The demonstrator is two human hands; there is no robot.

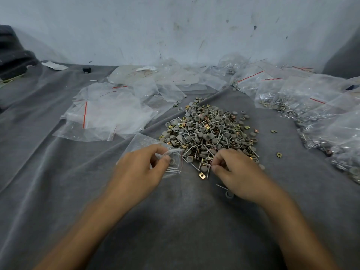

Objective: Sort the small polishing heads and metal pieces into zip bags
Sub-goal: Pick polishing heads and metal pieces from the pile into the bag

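A mixed heap [210, 133] of grey round polishing heads, thin steel pins and gold square metal pieces lies in the middle of the grey cloth [58, 182] that covers the tabletop. At its near edge the left hand [140, 168] pinches a small clear plastic zip bag [176, 162] by its mouth, which is turned toward the heap, probably so that pieces travel only a short way. A few pins and a grey head already show inside. The right hand [236, 172] has its fingertips drawn together among the nearest pieces, but blur hides whether they grip one. Flat empty clear zip bags [109, 114] with red seal lines lie left of the heap, handy for the left hand. Filled clear bags [303, 98] are piled on the right, apparently set aside as done.
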